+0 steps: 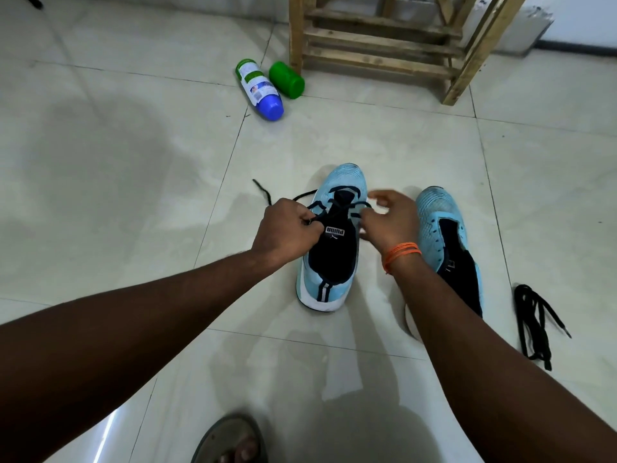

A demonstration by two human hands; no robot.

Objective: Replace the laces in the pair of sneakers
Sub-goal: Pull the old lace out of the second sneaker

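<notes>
Two light-blue sneakers with black tongues stand on the tiled floor. The left sneaker (334, 242) has a black lace (337, 208) threaded through its front eyelets. My left hand (287, 228) pinches one lace strand beside the tongue; the free end (263, 192) trails away over the floor. My right hand (390, 218), with an orange thread at the wrist, holds the shoe's right edge, fingers curled at the eyelets. The right sneaker (444, 235) has no lace and is partly hidden by my right forearm. A loose black lace (534, 322) lies bunched at the right.
A white bottle with a blue cap (262, 90) and a green container (287, 79) lie on the floor farther away. A wooden rack (387, 45) stands beyond them. A sandalled foot (233, 442) shows at the bottom edge.
</notes>
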